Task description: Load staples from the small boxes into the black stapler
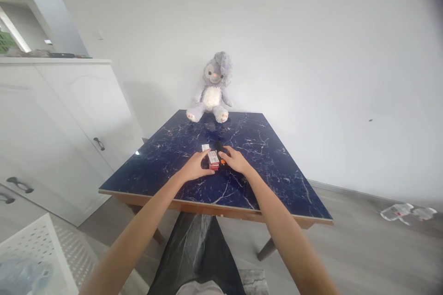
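Note:
A short stack of small red-and-white boxes [213, 158] lies near the middle of the blue marbled table [166, 166]. My left hand [196, 167] spans the stack from the left, its index fingertip at the far end and its thumb at the near end. Just right of the boxes is a slim black object with an orange part [219, 146]; its kind is unclear. My right hand [236, 160] holds it with thumb and curled fingers, partly covering it. Beyond my left fingertips lies a small white box [205, 147].
A grey plush toy [212, 90] sits at the table's far edge against the wall. White cabinets [65, 124] stand on the left, with a white perforated basket [51, 249] below. Clear plastic bottles [398, 212] lie on the floor at right.

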`<state>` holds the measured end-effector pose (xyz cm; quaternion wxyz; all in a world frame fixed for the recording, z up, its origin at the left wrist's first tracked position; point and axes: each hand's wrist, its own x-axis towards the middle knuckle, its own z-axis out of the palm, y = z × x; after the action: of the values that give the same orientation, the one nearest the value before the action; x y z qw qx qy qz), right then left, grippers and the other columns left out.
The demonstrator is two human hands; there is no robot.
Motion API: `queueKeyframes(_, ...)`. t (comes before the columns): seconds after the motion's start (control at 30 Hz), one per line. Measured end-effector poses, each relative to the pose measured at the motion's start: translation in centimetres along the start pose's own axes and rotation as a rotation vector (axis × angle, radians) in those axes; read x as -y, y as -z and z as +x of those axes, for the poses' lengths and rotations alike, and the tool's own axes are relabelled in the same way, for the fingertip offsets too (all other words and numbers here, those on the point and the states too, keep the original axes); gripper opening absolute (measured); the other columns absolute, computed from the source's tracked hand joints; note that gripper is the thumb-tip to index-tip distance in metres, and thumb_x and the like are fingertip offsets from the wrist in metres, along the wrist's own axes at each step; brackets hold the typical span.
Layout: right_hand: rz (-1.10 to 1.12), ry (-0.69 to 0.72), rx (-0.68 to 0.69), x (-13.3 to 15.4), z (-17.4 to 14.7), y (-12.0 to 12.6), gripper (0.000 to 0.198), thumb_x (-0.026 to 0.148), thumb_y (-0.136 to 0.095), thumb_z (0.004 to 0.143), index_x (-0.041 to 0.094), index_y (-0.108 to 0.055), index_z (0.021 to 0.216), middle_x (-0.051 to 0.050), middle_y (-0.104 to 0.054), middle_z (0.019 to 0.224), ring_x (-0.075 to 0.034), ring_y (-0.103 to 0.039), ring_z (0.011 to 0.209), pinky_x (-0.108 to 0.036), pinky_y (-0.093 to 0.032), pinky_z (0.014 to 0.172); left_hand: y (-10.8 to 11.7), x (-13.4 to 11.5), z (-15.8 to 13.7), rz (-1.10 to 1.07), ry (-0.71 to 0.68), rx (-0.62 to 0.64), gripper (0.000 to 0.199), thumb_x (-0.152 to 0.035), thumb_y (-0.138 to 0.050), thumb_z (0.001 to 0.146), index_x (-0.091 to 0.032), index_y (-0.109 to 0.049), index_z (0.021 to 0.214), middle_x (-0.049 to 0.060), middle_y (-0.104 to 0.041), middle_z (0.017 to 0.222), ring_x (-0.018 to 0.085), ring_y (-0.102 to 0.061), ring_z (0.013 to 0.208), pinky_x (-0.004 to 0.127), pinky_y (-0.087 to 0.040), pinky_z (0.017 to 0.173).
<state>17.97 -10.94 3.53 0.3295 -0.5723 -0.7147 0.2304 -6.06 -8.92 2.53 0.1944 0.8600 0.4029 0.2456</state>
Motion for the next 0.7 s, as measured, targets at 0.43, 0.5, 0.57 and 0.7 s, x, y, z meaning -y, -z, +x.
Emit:
queueKeyframes(0.43, -0.009, 0.006, -0.006, -0.29, 0.09, -0.09, 0.052, 0.055, -0.048, 0.097, 0.02, -0.055, 0.134, -0.007, -0.073, 0.099, -0.021, -0.068, 0.089, -0.031, -0.047, 0.083, -0.15, -0.92, -0.51, 0.148, -0.14, 0.022, 0.072, -0.056, -0.051, 0.094, -0.03, -0.026, 0.157, 0.01, -0.04, 0.157, 0.034, -0.041, 0.139, 0.047, -0.035, 0.112)
queueKeyframes(0.5, -0.03, 0.005, -0.013, -0.19, 0.06, -0.04, 0.051, 0.055, -0.048, 0.097, 0.02, -0.055, 0.134, -0.008, -0.073, 0.1, -0.021, -0.068, 0.091, -0.031, -0.047, 0.083, -0.16, -0.92, -0.68, 0.146, -0.113, -0.005, 0.09, -0.056, -0.061, 0.088, -0.026, -0.016, 0.16, 0.014, -0.043, 0.154, 0.035, -0.046, 0.134, 0.047, -0.038, 0.108)
queueKeyframes(0.57, -0.047, 0.004, -0.013, 0.04, -0.01, -0.02, 0.051, 0.054, -0.047, 0.098, 0.02, -0.055, 0.134, -0.007, -0.073, 0.098, -0.021, -0.068, 0.09, -0.03, -0.047, 0.083, -0.21, -0.82, -0.77, 0.136, -0.068, -0.016, 0.098, -0.054, -0.066, 0.085, -0.023, -0.011, 0.161, 0.016, -0.05, 0.147, 0.035, -0.052, 0.127, 0.047, -0.041, 0.105)
queueKeyframes(0.7, -0.094, 0.031, -0.043, 0.46, -0.08, -0.23, 0.047, 0.049, -0.047, 0.099, 0.019, -0.057, 0.133, -0.007, -0.074, 0.097, -0.02, -0.068, 0.088, -0.029, -0.046, 0.083, -0.5, -0.51, -0.42, 0.07, 0.03, -0.024, 0.104, -0.055, -0.072, 0.08, -0.024, -0.013, 0.16, 0.015, -0.06, 0.136, 0.033, -0.057, 0.122, 0.044, -0.044, 0.102)
